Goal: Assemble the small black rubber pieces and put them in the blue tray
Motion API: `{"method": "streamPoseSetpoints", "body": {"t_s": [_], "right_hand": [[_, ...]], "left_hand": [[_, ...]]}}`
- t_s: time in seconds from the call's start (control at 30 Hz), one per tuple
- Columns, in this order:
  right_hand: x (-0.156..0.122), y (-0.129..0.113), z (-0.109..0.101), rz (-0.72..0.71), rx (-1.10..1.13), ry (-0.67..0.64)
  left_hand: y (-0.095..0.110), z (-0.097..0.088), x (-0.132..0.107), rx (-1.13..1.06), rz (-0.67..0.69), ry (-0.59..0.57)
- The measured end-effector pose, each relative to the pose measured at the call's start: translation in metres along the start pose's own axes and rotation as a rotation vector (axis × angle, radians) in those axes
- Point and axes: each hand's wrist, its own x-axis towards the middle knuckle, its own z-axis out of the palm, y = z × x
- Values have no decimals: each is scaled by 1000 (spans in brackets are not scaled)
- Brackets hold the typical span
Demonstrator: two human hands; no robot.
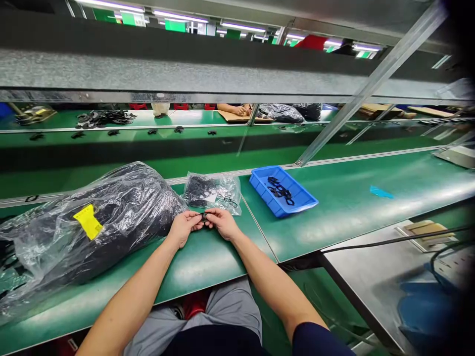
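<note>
Between my two hands is a small black part (204, 216), held just above the green bench (211, 257). My left hand (184, 226) pinches its left end, and my right hand (221, 222) pinches the other end. The fingers cover most of the part, so its exact kind cannot be made out. Right behind my hands lies a clear plastic bag (213, 190) of small black parts. To the left, close to my left hand, rests a big clear bag (122, 217) full of black pieces, with a yellow label (88, 221) on it.
A blue tray (260, 190) with several black parts stands right of my hands. A blue scrap (381, 192) lies farther right. A slanted metal strut (341, 116) rises behind the tray. Beyond, black parts sit along a green conveyor (193, 143), and a co-worker's hands (243, 110) show across it.
</note>
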Motion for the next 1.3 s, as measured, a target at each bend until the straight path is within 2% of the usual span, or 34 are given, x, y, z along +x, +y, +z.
{"method": "streamPoseSetpoints", "body": {"t_s": [0.13, 0.33, 0.47, 0.67, 0.8, 0.93, 1.17, 1.3], "right_hand": [[1, -1, 1, 59, 90, -18], [3, 0, 3, 62, -44, 100], [11, 0, -1, 106, -114, 8], [11, -1, -1, 67, -140, 84], [15, 5, -4, 130, -82, -16], [20, 8, -7, 177, -36, -55], [13, -12, 2, 271, -63, -85], [9, -19, 5, 257, -55, -105]], "left_hand": [[3, 0, 0, -17, 9, 5], [6, -5, -3, 88, -27, 49], [8, -10, 6, 65, -63, 4], [7, -12, 8, 84, -106, 36], [4, -14, 11, 90, -143, 16], [5, -13, 13, 85, -139, 29], [7, -11, 11, 123, -94, 24], [11, -10, 8, 167, -86, 14]]}}
